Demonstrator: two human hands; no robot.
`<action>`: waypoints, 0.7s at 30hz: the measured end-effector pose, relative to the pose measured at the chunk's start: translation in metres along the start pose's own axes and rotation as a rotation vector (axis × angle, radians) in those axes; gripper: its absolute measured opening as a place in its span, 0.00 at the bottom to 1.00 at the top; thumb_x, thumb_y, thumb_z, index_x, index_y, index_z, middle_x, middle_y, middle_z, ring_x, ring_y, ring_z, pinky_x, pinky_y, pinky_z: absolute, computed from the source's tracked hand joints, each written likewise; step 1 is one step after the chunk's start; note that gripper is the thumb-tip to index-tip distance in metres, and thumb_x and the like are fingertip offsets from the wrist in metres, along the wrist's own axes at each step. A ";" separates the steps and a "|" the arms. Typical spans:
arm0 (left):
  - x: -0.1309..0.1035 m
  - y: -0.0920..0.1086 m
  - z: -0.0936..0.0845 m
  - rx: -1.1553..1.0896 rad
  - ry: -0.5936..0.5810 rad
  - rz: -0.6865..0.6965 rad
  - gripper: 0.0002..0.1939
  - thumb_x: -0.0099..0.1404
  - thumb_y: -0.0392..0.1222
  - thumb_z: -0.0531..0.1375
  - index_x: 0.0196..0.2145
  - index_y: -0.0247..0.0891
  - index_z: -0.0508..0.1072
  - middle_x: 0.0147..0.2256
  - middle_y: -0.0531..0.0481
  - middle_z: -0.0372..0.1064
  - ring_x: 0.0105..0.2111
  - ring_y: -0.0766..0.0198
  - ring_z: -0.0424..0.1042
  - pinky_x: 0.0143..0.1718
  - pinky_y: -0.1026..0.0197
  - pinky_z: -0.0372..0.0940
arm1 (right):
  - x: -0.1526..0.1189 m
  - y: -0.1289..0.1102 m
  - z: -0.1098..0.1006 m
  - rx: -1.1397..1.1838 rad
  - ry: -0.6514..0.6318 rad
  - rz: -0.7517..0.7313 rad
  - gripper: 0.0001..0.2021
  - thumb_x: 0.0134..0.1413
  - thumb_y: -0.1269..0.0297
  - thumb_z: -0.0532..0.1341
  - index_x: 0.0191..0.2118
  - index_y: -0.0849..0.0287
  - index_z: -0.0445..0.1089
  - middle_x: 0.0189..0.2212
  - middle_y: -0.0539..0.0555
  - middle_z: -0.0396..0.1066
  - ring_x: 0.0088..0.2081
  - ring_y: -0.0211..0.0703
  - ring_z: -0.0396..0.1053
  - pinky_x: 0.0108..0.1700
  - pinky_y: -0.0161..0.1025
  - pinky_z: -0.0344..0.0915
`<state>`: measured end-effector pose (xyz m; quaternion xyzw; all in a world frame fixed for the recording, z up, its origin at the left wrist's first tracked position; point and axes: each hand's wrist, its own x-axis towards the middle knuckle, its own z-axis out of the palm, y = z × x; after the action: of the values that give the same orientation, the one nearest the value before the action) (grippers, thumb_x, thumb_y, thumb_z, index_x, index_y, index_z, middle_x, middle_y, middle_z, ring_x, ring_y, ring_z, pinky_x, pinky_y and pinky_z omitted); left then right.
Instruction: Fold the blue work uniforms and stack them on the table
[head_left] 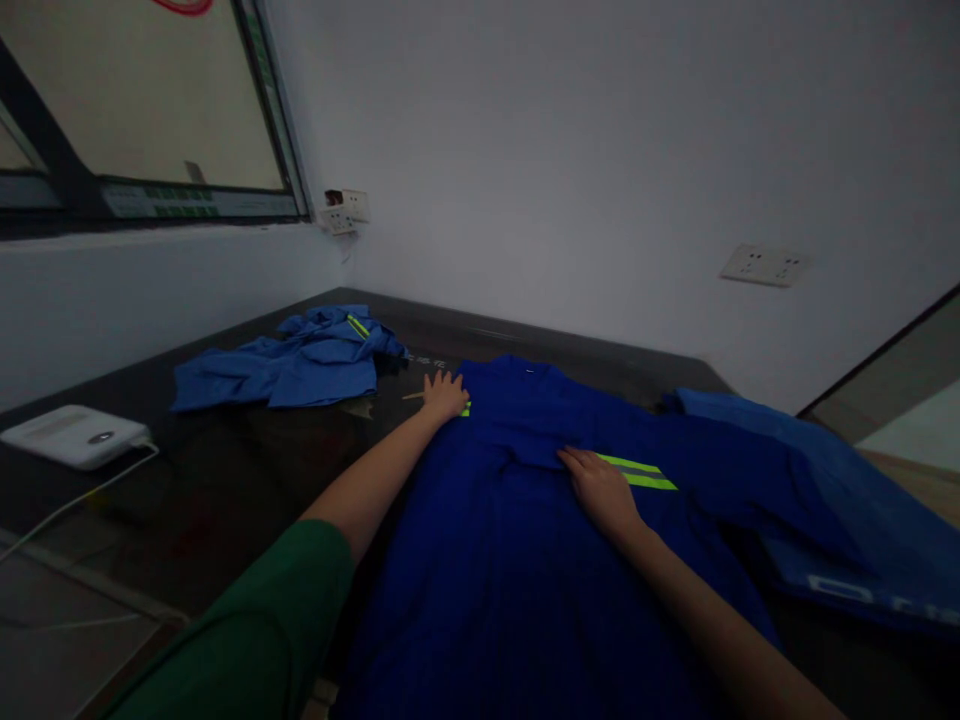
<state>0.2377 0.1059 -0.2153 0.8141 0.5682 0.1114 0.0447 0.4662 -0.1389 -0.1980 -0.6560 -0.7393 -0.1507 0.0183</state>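
Note:
A dark blue work jacket (517,560) with yellow-green reflective strips lies spread out, collar at the far end. Its lower end runs out of view at the bottom. My left hand (445,396) rests at the jacket's far left edge beside a strip, fingers spread. On the chest, just left of the other reflective strip (637,472), my right hand (604,492) lies flat with its fingers stretched out. One sleeve (780,490) extends to the right over a lighter blue sheet or bag (885,520) with white lettering.
A crumpled lighter blue garment (300,360) lies at the back left of the dark table (225,480). A white device (75,436) with a cable sits at the left edge. Walls with sockets (763,266) bound the back, and a window (157,100) is at upper left.

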 end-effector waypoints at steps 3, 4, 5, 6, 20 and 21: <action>0.023 -0.009 -0.006 -0.013 0.096 0.000 0.26 0.65 0.38 0.50 0.60 0.30 0.61 0.62 0.31 0.55 0.64 0.41 0.46 0.62 0.33 0.35 | -0.003 -0.001 0.010 0.041 0.056 0.023 0.22 0.57 0.78 0.49 0.55 0.64 0.69 0.53 0.59 0.70 0.53 0.51 0.68 0.54 0.46 0.66; 0.033 -0.012 -0.008 -0.027 0.117 0.024 0.26 0.65 0.36 0.50 0.60 0.30 0.61 0.61 0.31 0.55 0.64 0.43 0.47 0.62 0.35 0.37 | -0.003 0.000 0.013 0.051 0.071 0.023 0.22 0.56 0.79 0.49 0.55 0.64 0.69 0.53 0.59 0.70 0.52 0.50 0.68 0.54 0.46 0.66; 0.044 -0.015 -0.011 -0.048 0.127 0.063 0.25 0.65 0.34 0.49 0.60 0.30 0.61 0.61 0.32 0.56 0.63 0.45 0.50 0.62 0.38 0.40 | -0.003 0.001 0.016 0.062 0.086 0.022 0.23 0.56 0.80 0.49 0.54 0.64 0.70 0.52 0.59 0.70 0.52 0.50 0.69 0.54 0.46 0.66; 0.056 -0.017 -0.013 -0.072 0.124 0.116 0.25 0.65 0.34 0.49 0.59 0.31 0.62 0.60 0.34 0.58 0.62 0.49 0.53 0.62 0.42 0.44 | -0.002 0.002 0.018 0.075 0.102 0.023 0.23 0.55 0.80 0.50 0.53 0.64 0.70 0.52 0.59 0.71 0.52 0.50 0.69 0.54 0.46 0.66; 0.134 -0.024 -0.018 -0.452 -0.006 0.570 0.21 0.69 0.52 0.45 0.36 0.34 0.70 0.33 0.48 0.71 0.33 0.65 0.69 0.36 0.64 0.64 | -0.023 -0.060 -0.021 0.380 0.219 -0.665 0.25 0.56 0.70 0.55 0.60 0.55 0.61 0.58 0.55 0.65 0.60 0.48 0.60 0.61 0.52 0.58; 0.136 -0.022 -0.018 -0.461 -0.009 0.577 0.22 0.70 0.51 0.43 0.37 0.33 0.69 0.33 0.48 0.71 0.33 0.65 0.69 0.35 0.64 0.63 | -0.024 -0.067 -0.018 0.382 0.201 -0.722 0.24 0.59 0.64 0.56 0.61 0.54 0.61 0.59 0.55 0.64 0.60 0.48 0.60 0.61 0.52 0.58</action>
<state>0.2581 0.2395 -0.1849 0.9100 0.2748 0.2409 0.1959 0.4013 -0.1724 -0.1990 -0.3216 -0.9310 -0.0709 0.1573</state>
